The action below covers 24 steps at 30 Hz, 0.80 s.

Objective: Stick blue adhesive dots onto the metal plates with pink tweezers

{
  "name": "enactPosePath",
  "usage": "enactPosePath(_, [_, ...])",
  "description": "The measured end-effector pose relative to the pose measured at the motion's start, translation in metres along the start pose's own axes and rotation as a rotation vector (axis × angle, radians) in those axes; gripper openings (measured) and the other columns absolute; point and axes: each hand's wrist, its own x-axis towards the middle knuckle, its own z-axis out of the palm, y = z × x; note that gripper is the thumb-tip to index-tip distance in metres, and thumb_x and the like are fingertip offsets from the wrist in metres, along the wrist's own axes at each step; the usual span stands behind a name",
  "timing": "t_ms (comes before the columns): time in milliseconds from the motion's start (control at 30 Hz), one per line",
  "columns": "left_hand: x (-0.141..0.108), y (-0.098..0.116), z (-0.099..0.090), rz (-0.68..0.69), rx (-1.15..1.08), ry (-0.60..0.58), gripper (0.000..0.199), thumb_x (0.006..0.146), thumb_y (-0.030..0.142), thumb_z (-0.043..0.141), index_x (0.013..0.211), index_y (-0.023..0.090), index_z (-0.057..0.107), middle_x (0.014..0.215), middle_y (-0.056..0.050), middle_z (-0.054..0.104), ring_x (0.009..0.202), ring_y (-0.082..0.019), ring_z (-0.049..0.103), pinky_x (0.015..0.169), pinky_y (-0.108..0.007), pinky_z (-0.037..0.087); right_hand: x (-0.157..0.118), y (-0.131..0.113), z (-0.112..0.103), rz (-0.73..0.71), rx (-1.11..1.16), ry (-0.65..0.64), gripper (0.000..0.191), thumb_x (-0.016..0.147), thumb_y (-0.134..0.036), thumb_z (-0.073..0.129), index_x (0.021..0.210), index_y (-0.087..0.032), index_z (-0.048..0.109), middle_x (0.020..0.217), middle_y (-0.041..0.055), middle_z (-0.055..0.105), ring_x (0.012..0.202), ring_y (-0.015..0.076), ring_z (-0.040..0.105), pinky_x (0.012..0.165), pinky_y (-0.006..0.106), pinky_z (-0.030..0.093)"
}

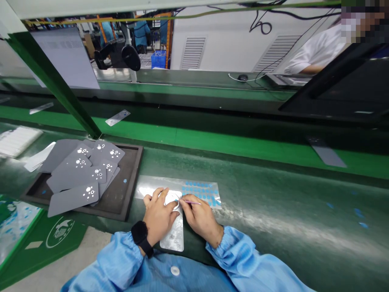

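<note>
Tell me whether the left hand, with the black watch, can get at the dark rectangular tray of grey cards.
Probably yes: the left hand sits close beside the dark rectangular tray, and only the flat clear sheet and green bench lie between them, with nothing raised in the way.

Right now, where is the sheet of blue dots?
In the head view, the blue-dot sheet lies on the green bench just beyond the right hand, with the dark tray to its left.

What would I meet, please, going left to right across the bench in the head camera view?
black tray → left hand → right hand holding a pink pick → grey strip
</note>
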Motion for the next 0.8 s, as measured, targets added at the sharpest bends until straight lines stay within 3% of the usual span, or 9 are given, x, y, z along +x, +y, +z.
enactPosePath(300, [0.002,-0.001,0.001,-0.004,-0.014,-0.004,0.020,0.080,0.027,0.067,0.100,0.028,0.069,0.131,-0.012,0.053,0.121,-0.035,0.042,0.083,-0.051,0.036,0.000,-0.001,0.001,0.063,0.021,-0.012,0.027,0.093,-0.032,0.038,0.076,-0.024,0.058,0.072,0.0062,0.066,0.069,0.0210,0.065,0.068,0.031,0.050])
enactPosePath(433, [-0.003,-0.001,0.003,-0.009,-0.013,0.044,0.020,0.080,0.028,0.068,0.100,0.027,0.069,0.129,-0.013,0.052,0.122,-0.035,0.040,0.086,-0.051,0.035,0.004,-0.002,-0.007,0.157,0.110,0.007,0.022,0.091,-0.034,0.040,0.077,-0.024,0.055,0.073,0.0061,0.066,0.069,0.0216,0.065,0.067,0.033,0.051])
enactPosePath(567, [-0.013,-0.002,0.001,-0.008,0.005,0.124,0.042,0.072,0.041,0.075,0.109,0.023,0.062,0.129,-0.017,0.049,0.122,-0.038,0.039,0.088,-0.054,0.033,0.023,-0.001,-0.020,0.166,0.192,0.124,0.021,0.090,-0.028,0.036,0.076,-0.023,0.051,0.077,0.0067,0.064,0.074,0.0204,0.063,0.069,0.032,0.051])
enactPosePath(633, [-0.018,-0.002,0.001,-0.017,0.019,0.124,0.055,0.066,0.046,0.079,0.110,0.020,0.059,0.129,-0.018,0.048,0.121,-0.039,0.040,0.088,-0.054,0.034,0.035,-0.001,-0.024,0.120,0.125,0.049,0.019,0.085,-0.017,0.037,0.074,-0.022,0.052,0.078,0.0067,0.062,0.076,0.0201,0.061,0.072,0.031,0.050])
enactPosePath(700, [-0.021,-0.001,0.002,-0.024,0.038,0.121,0.060,0.062,0.047,0.081,0.110,0.020,0.057,0.129,-0.018,0.048,0.120,-0.038,0.041,0.087,-0.054,0.035,0.045,-0.003,-0.023,0.085,0.019,-0.107,0.016,0.077,-0.011,0.042,0.071,-0.021,0.054,0.076,0.0065,0.060,0.074,0.0197,0.060,0.072,0.031,0.049])
enactPosePath(800, [-0.023,0.001,0.010,-0.019,0.063,0.157,0.065,0.059,0.048,0.083,0.111,0.021,0.054,0.128,-0.017,0.048,0.118,-0.037,0.041,0.087,-0.056,0.037,0.050,-0.006,-0.016,0.073,-0.057,-0.253,0.007,0.070,-0.013,0.056,0.069,-0.020,0.056,0.075,0.0062,0.060,0.069,0.0195,0.059,0.066,0.030,0.047])
